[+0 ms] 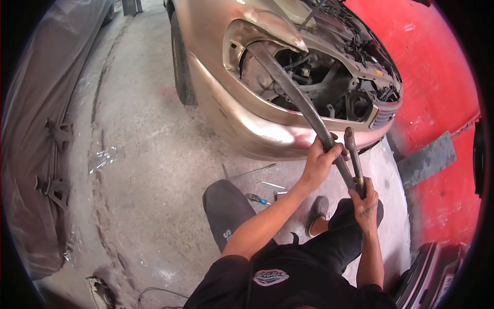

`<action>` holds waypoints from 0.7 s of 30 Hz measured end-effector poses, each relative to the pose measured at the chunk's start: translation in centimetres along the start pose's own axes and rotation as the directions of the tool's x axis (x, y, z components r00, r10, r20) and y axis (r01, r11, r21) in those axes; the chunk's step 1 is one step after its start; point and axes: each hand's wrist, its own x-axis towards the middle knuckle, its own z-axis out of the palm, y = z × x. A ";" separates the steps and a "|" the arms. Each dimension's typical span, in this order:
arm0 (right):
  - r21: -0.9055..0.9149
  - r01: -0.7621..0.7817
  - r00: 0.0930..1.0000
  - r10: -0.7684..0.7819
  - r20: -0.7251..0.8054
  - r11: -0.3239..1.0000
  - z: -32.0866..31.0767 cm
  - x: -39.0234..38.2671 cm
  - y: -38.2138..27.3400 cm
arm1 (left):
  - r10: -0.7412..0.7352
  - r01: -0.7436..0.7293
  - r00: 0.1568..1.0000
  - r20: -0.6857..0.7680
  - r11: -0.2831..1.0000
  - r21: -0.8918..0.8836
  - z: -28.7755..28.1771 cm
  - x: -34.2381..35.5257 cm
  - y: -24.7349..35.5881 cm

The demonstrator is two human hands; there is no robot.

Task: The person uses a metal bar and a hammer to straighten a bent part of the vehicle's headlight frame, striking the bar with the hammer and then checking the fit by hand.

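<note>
A long, flat, curved metal bar [293, 91] runs from the headlight opening [257, 77] of a gold car down toward me. My left hand [321, 164] is wrapped round its lower part. My right hand [365, 201] is closed round a shorter metal tool [355, 157] with a thick rounded upper end; its exact kind I cannot make out. The bar's lower end lies against the fingers of my right hand. The bar's far tip is hidden behind the fender [234, 31].
On the floor lie a blue-handled screwdriver [258, 199], a thin rod [253, 171] and small metal pieces. A covered vehicle [41, 113] stands left. A grey board [427, 159] leans by the red wall [437, 77]. A cable [159, 290] lies lower left.
</note>
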 end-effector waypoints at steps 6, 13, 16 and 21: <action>-0.046 -0.033 0.999 0.034 0.025 0.998 -0.8 0.3 -0.3 | 0.038 -0.038 0.999 -0.004 0.999 0.004 0.0 -0.1 -0.3; -0.009 0.055 0.998 -0.055 -0.011 0.998 -0.3 0.7 -0.3 | 0.081 -0.081 0.997 0.001 0.996 0.027 -0.1 0.3 0.5; -0.018 0.060 0.998 -0.060 0.014 0.998 -0.4 1.1 -0.3 | 0.040 -0.040 0.999 -0.015 0.999 0.037 -0.4 0.3 0.7; -0.019 -0.001 0.997 0.002 0.080 1.000 -1.0 0.9 -2.2 | 0.076 -0.075 0.995 -0.061 0.997 0.018 0.1 -0.2 1.1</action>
